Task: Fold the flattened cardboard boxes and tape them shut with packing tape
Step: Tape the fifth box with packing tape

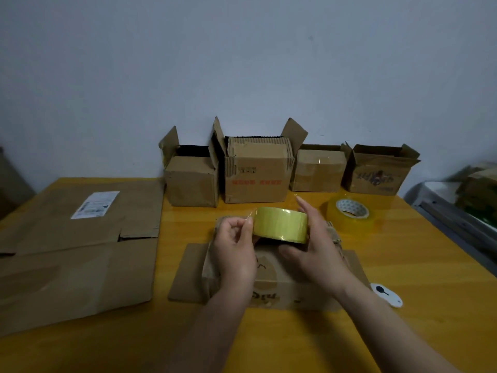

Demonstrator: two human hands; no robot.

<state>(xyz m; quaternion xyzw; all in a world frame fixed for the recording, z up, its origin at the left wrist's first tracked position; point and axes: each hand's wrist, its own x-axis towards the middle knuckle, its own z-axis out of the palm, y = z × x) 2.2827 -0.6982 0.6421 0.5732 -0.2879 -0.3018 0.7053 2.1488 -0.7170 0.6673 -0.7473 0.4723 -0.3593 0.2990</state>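
Note:
A folded-up cardboard box (277, 281) sits on the yellow table (403, 305) in front of me, its side flaps spread flat. Above the box I hold a yellow roll of packing tape (281, 223). My right hand (314, 243) grips the roll from the right side, thumb under it. My left hand (236, 246) pinches the loose tape end at the roll's left edge. A second, clear roll of tape (349, 215) lies on the table to the right.
Large flattened cardboard (75, 249) with a white label covers the table's left side. Several boxes (255, 173) stand along the back wall, some with open flaps. A small white disc (386, 294) lies at the right. More cardboard is stacked off the table's right edge.

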